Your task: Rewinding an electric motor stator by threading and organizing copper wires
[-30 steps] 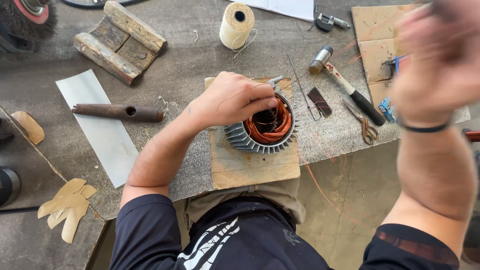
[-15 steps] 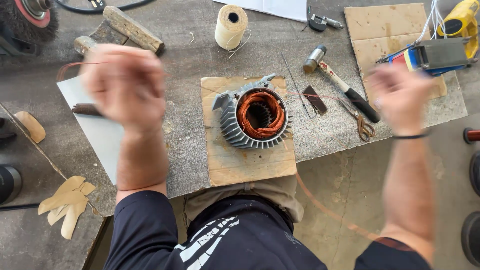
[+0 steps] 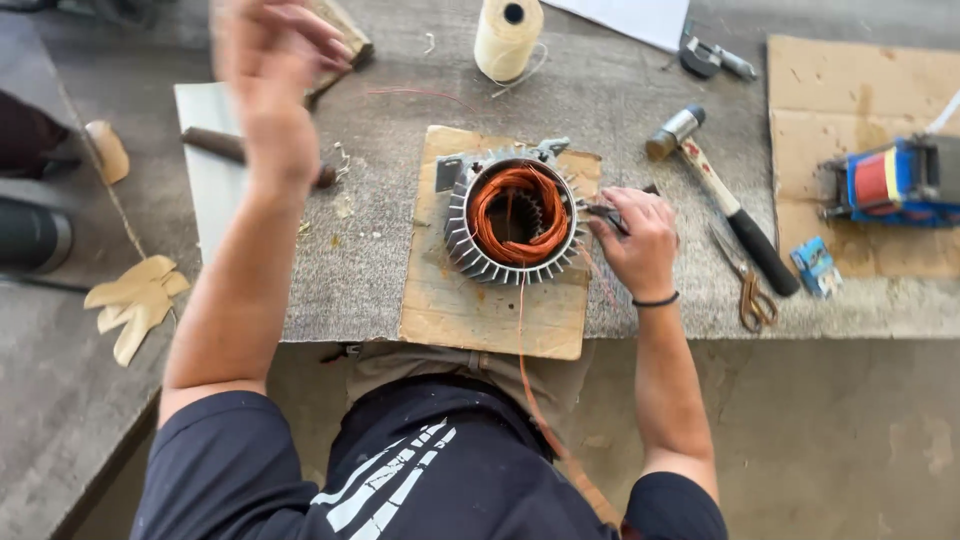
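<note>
Worktop [image 3: 640,110]: grey and rough, carrying everything below.

Cardboard pad [image 3: 470,310]: lies at the near edge, straight ahead of you.

Motor stator [image 3: 513,215]: finned metal ring wound with orange copper wire, sitting on the pad with its bore pointing up. It lies just left of your right hand and well to the right of, and nearer to you than, your left hand. One copper strand [image 3: 522,330] trails from it toward your lap.

Your left hand [image 3: 268,70]: raised above the far left of the worktop, blurred; fingers loosely spread, whether it holds anything cannot be told.

Your right hand [image 3: 635,240]: the nearer one, resting at the stator's right rim, fingers closed around a small dark tool [image 3: 603,212] whose tip touches the rim.

Hammer [image 3: 725,200], twine spool [image 3: 508,38], scissors [image 3: 748,290]: lying apart.
</note>
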